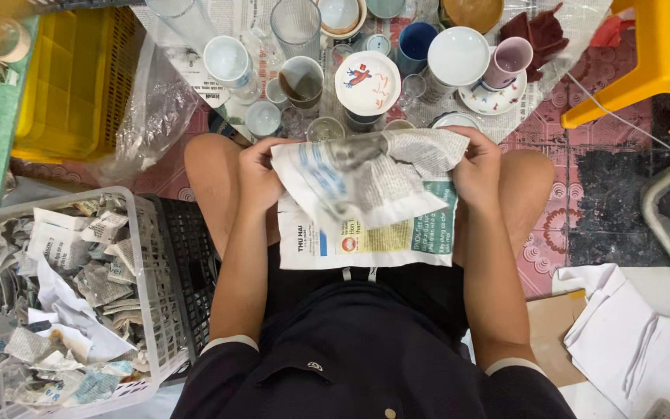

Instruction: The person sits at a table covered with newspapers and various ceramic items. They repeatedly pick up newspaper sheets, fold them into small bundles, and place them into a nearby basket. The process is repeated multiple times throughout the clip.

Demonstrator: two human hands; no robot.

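A newspaper bundle is clamped between both hands, left at 9 o'clock, right at 3. Its long axis runs 9 to 3, equally near both.

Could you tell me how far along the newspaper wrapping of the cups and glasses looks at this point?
Done: the white basket on the person's left holds many newspaper-wrapped bundles. In hand: the left hand and right hand fold a newspaper sheet around something hidden. Left: many unwrapped cups and glasses stand ahead.

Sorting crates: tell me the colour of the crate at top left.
Yellow crate, seen in the head view.
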